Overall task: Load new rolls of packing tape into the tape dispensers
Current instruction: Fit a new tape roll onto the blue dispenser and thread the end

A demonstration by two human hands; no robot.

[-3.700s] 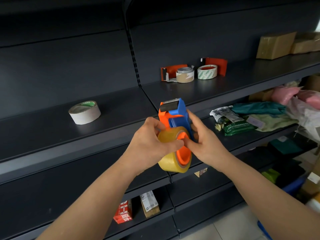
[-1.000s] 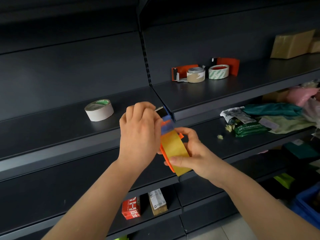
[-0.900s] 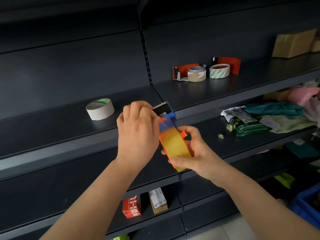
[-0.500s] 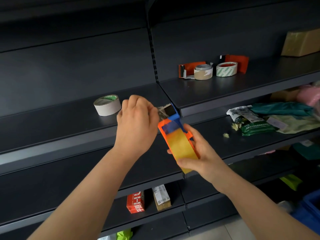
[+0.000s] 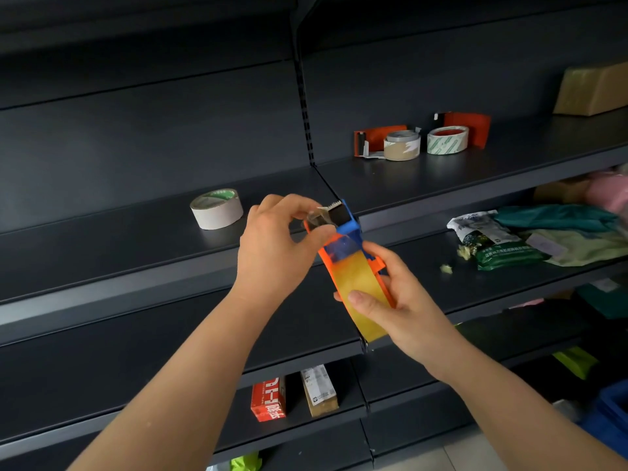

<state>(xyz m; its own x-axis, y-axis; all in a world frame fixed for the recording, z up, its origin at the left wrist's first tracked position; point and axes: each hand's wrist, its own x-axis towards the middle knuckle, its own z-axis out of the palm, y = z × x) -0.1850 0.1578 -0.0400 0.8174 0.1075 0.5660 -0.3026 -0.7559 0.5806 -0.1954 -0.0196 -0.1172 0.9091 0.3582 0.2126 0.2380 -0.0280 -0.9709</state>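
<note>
Left hand: the left hand (image 5: 278,246) is held in front of the shelves, its thumb and fingertips closed in a pinch on the tape end (image 5: 318,217), right at the toothed blade at the top of the dispenser.
Right hand: the right hand (image 5: 404,307) is wrapped round the lower part of the tape dispenser (image 5: 348,232) from the right. Its thumb presses flat on the face of the yellow roll (image 5: 360,287) and its fingers curl behind.
Tape dispenser: orange frame with a blue head, held in the air between both hands and tilted with the blade end up and to the left. It rests on no shelf.
Yellow roll: seated in the dispenser, with a strip running from it up under the blue head toward the blade.
Spare roll: a white roll (image 5: 216,208) lies flat near the middle of the left shelf board (image 5: 102,239), well apart from the hands.
Right shelf board (image 5: 475,171): two orange dispensers lie toward the back. The left one (image 5: 377,139) touches a brown roll (image 5: 402,145); the right one (image 5: 467,127) sits just behind a green-and-white roll (image 5: 447,140). A cardboard box (image 5: 593,88) sits at the right edge.
Shelf below, right: packets and bags (image 5: 503,239) are piled toward the right end.
Bottom shelf: a red box (image 5: 270,399) and a brown box (image 5: 319,390) stand side by side.
</note>
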